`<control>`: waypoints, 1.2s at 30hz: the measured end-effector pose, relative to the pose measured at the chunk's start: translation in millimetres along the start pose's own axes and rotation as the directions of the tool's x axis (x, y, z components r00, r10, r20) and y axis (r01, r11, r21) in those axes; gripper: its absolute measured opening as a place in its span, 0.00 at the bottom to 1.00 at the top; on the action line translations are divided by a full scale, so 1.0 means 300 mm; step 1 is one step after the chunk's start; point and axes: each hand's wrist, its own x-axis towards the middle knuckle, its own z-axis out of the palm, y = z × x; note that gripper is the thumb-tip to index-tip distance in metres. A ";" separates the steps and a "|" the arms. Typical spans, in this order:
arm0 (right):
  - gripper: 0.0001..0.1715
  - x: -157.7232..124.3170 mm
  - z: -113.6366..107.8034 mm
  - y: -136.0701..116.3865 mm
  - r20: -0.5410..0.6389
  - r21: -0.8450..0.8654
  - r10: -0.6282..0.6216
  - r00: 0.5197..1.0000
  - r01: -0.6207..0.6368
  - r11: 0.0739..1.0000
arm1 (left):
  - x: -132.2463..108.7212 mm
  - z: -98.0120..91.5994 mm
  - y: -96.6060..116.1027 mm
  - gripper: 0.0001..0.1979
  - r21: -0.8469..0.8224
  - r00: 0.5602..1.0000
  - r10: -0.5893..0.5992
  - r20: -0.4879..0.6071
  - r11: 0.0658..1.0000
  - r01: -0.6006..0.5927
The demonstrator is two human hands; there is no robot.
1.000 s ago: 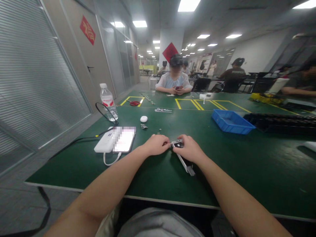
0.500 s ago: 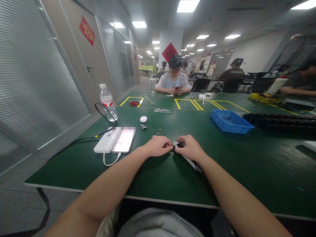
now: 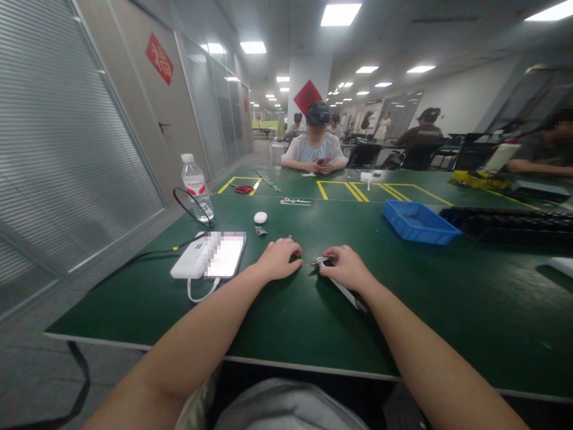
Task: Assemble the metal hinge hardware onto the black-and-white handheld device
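My right hand (image 3: 344, 267) is closed around a long white-and-dark object (image 3: 347, 292) that slants toward me on the green table. Small metal parts (image 3: 319, 261) stick out at its far end, near the fingertips; its exact kind does not show. To the left, my left hand (image 3: 281, 260) rests low over the tabletop, thumb and fingers apart, with nothing visible between them. A tiny ring (image 3: 290, 236) lies just beyond its knuckles. Behind that hand are a crumpled grey piece (image 3: 260, 231) and a rounded white case (image 3: 260, 217).
A phone (image 3: 226, 254) and a white power bank (image 3: 188, 260) with a cable lie left, near a water bottle (image 3: 197, 188). Red-handled scissors (image 3: 244, 189) sit farther back. A blue tray (image 3: 419, 222) stands right. Across the table sits a person (image 3: 313, 146) holding a phone.
My left hand has drawn back leftward from the metal end of the object, and its fingers have parted. The right hand keeps its hold in nearly the same spot.
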 end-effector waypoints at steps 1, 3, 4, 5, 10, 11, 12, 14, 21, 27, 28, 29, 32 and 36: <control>0.22 0.000 -0.001 -0.001 0.003 0.002 0.005 1.000 -0.005 1.000 | 0.000 0.003 -0.006 0.12 0.020 0.999 -0.031 -0.024 0.999 0.031; 0.22 -0.001 -0.003 -0.003 0.008 0.008 0.012 1.000 -0.012 1.000 | 0.000 0.009 -0.017 0.16 0.047 0.994 -0.087 -0.065 0.995 0.090; 0.22 -0.001 -0.004 -0.004 0.010 0.011 0.015 1.000 -0.015 1.000 | 0.001 0.011 -0.022 0.17 0.057 0.990 -0.112 -0.084 0.991 0.117; 0.22 -0.002 -0.005 -0.006 0.011 0.014 0.018 1.000 -0.018 1.000 | 0.002 0.012 -0.027 0.18 0.068 0.985 -0.139 -0.103 0.987 0.147; 0.22 -0.005 -0.009 -0.008 0.015 0.018 0.027 1.000 -0.028 0.999 | 0.011 0.017 -0.068 0.21 0.151 0.922 -0.338 -0.189 0.918 0.368; 0.22 -0.005 -0.009 -0.007 0.014 0.019 0.029 0.999 -0.029 0.999 | 0.011 0.019 -0.080 0.22 0.172 0.906 -0.375 -0.195 0.896 0.408; 0.22 -0.006 -0.010 -0.007 0.014 0.020 0.029 0.999 -0.029 0.999 | 0.011 0.020 -0.092 0.22 0.191 0.893 -0.406 -0.194 0.877 0.440; 0.21 -0.006 -0.011 -0.007 0.015 0.023 0.026 1.000 -0.027 0.999 | 0.010 0.020 -0.114 0.20 0.214 0.886 -0.432 -0.168 0.861 0.461; 0.21 -0.004 -0.013 -0.007 0.019 0.033 0.032 0.999 -0.033 0.999 | 0.017 -0.003 -0.135 0.15 0.189 0.895 -0.422 -0.145 0.876 0.444; 0.22 -0.002 -0.010 -0.004 0.025 0.033 0.029 0.999 -0.029 0.999 | 0.011 -0.004 -0.146 0.15 0.169 0.890 -0.425 -0.165 0.877 0.450; 0.22 -0.002 -0.011 -0.004 0.026 0.032 0.026 0.999 -0.027 0.999 | 0.010 -0.004 -0.150 0.14 0.162 0.893 -0.419 -0.164 0.882 0.443; 0.22 -0.002 -0.011 -0.005 0.026 0.029 0.025 0.999 -0.026 0.999 | 0.010 -0.005 -0.154 0.13 0.155 0.895 -0.412 -0.169 0.886 0.437; 0.22 -0.001 -0.013 -0.005 0.025 0.023 0.023 0.999 -0.024 0.999 | 0.012 -0.016 -0.154 0.12 0.108 0.895 -0.375 -0.241 0.906 0.408; 0.22 0.002 -0.013 -0.001 0.019 0.027 0.025 1.000 -0.025 0.999 | 0.018 -0.041 -0.117 0.09 -0.046 0.906 -0.257 -0.337 0.965 0.257</control>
